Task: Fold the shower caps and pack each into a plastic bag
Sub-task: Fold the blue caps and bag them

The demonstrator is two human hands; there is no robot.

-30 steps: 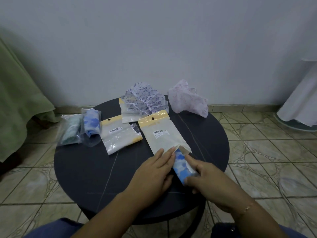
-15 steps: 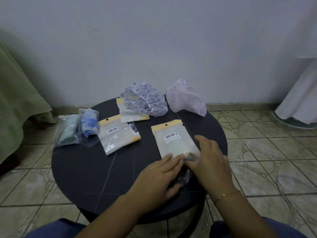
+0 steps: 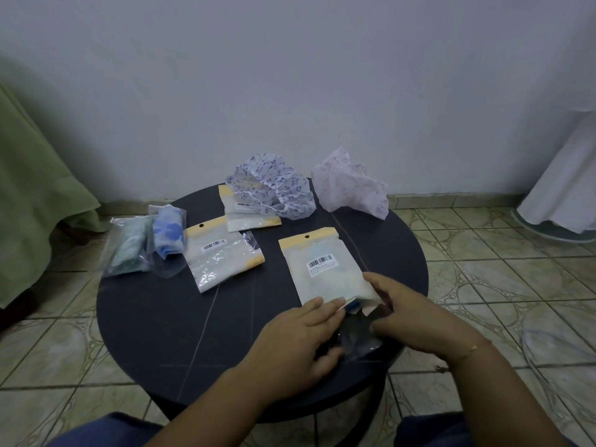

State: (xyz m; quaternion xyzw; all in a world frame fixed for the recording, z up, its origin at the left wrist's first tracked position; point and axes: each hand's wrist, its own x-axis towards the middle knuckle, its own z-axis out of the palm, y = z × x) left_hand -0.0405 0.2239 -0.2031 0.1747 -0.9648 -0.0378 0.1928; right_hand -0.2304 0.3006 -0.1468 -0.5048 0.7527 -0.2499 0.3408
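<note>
— What do we have under our hands?

— A plastic bag (image 3: 325, 269) with a yellow header and a barcode label, lying flat on the round dark desk (image 3: 154, 317). Our left hand (image 3: 303, 337) lies at its near edge with fingers fairly straight, fingertips on the bag's lower corner. Our right hand (image 3: 416, 314) has its fingers curled around the bag's open near end, holding it.

— And the shower cap?

— A blue folded shower cap (image 3: 353, 305) peeks out at the bag's mouth, between our two hands; most of it is inside. A clear flap (image 3: 358, 337) of the bag trails toward us.

— What else do we see on the desk?

— Two more flat bags: one (image 3: 222, 253) left of ours, another (image 3: 248, 211) behind it, partly under a loose blue-patterned cap (image 3: 274, 188). A pink-patterned cap (image 3: 351, 185) sits at the far right edge. At the far left edge, two packed bags: one holding a blue cap (image 3: 169, 230), one holding a greenish cap (image 3: 129, 246), overlapping each other.

— Beyond the desk?

— A tiled floor (image 3: 500, 269) and a green cloth (image 3: 32, 195) hanging at left.
</note>
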